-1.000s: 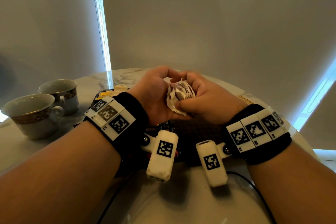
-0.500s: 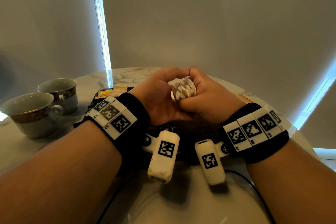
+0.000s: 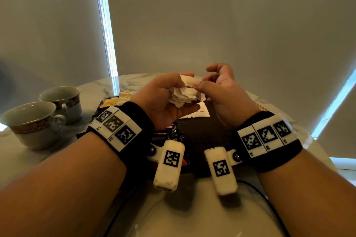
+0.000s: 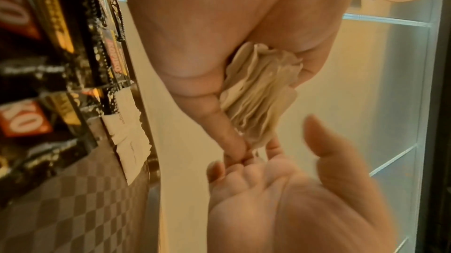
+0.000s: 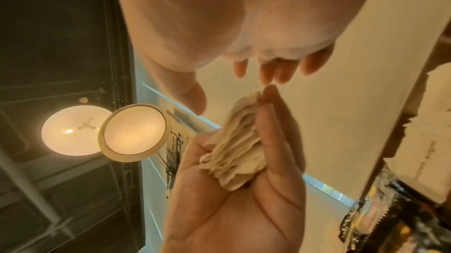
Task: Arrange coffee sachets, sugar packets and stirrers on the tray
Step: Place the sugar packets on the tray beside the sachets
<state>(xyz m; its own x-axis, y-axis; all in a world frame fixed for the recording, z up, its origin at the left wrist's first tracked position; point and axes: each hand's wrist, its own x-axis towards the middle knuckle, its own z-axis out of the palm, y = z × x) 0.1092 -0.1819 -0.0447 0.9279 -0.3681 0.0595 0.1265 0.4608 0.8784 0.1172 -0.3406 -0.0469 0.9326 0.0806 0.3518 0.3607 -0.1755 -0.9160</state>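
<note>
The left hand (image 3: pixel 163 100) is raised above the tray (image 3: pixel 208 132) with a fanned stack of white sugar packets (image 3: pixel 185 94) clasped in it — the thumb lies along one face of the stack and the curled fingers back the other, so the packets stand on edge in the palm. From the right wrist view the same stack (image 5: pixel 234 149) shows as a bundle of thin paper edges wedged between thumb and fingers.

The right hand (image 3: pixel 221 94) sits just beside it, to the right, fingers loosely curled. Its thumb and forefinger tip meet the top packet at its upper edge; whether they actually pinch it or only touch it cannot be told. In the left wrist view the fingertips (image 4: pixel 246 160) of both hands come together at the far end of the stack (image 4: pixel 258 91).

Below the hands, on the dark checkered tray, two more white sugar packets (image 3: pixel 200 112) lie flat near the far edge, well clear of the held stack. Black-and-red coffee sachets (image 3: pixel 171 133) lie on the tray's left part, partly hidden by the left wrist.

Two cups (image 3: pixel 38 121) stand on the marble desk (image 3: pixel 57 140) — to the left of the tray.
</note>
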